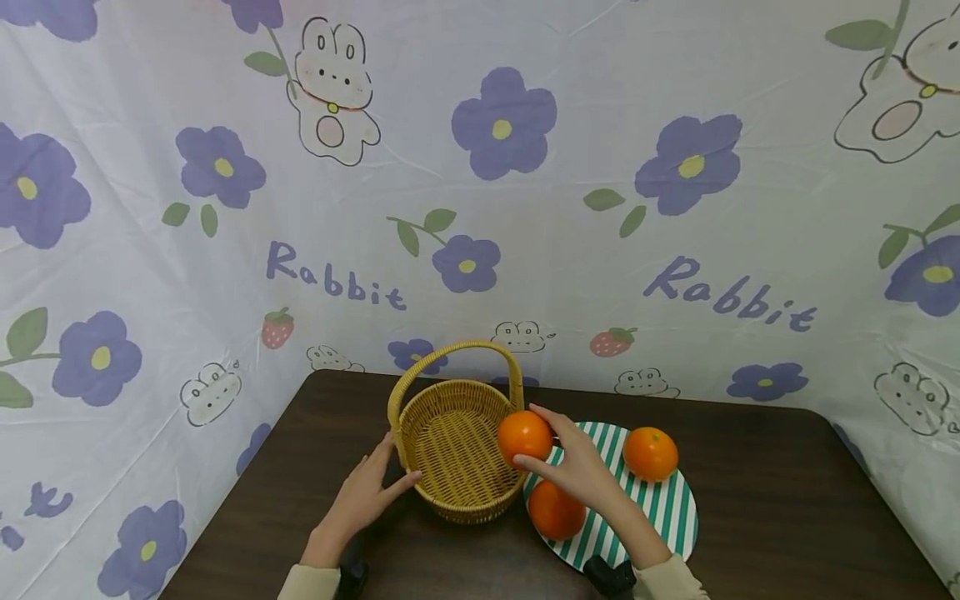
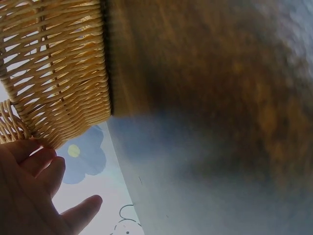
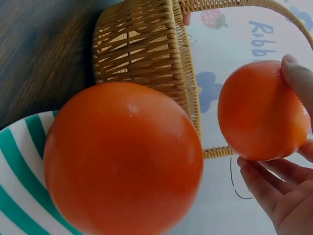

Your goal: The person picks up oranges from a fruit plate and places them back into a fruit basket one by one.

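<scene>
A round yellow wicker basket (image 1: 461, 454) with a tall arched handle stands on the dark table. My left hand (image 1: 365, 492) is at its left side, fingers spread. In the left wrist view the fingertips of that hand touch the woven wall (image 2: 58, 78). My right hand (image 1: 581, 467) holds an orange (image 1: 523, 438) between thumb and fingers, at the basket's right rim. The right wrist view shows this held orange (image 3: 261, 110) raised beside the handle. Below my right hand, a second orange (image 1: 557, 510) lies on a green-and-white striped plate (image 1: 678, 512).
A third orange (image 1: 650, 454) sits at the plate's back right. The plate stands close to the basket's right side. Behind the dark wooden table (image 1: 787, 500) hangs a white cloth (image 1: 570, 225) printed with flowers and rabbits.
</scene>
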The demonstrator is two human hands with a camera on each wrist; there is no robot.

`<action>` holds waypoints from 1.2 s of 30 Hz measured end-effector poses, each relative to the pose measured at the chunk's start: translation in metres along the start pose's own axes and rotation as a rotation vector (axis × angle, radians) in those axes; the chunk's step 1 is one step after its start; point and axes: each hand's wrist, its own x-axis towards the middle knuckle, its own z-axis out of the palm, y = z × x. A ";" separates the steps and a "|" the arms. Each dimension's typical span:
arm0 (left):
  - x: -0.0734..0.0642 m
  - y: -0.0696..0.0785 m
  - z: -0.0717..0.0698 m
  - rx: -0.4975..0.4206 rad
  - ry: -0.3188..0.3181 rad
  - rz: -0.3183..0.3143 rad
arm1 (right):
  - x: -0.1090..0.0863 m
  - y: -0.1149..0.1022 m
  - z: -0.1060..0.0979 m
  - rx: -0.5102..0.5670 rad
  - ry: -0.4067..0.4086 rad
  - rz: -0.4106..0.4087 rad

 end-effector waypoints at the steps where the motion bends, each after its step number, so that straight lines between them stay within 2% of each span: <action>1: 0.000 0.000 0.000 0.002 0.001 0.002 | 0.001 0.000 0.001 0.004 -0.005 0.002; 20: 0.001 -0.001 -0.001 -0.003 0.000 0.011 | 0.015 -0.007 0.021 -0.065 -0.057 0.057; 27: 0.001 -0.001 -0.001 -0.007 0.006 0.012 | 0.019 -0.006 0.030 -0.105 -0.051 0.030; 36: 0.001 -0.001 -0.001 -0.008 0.013 0.020 | 0.026 -0.007 0.036 -0.144 -0.084 0.047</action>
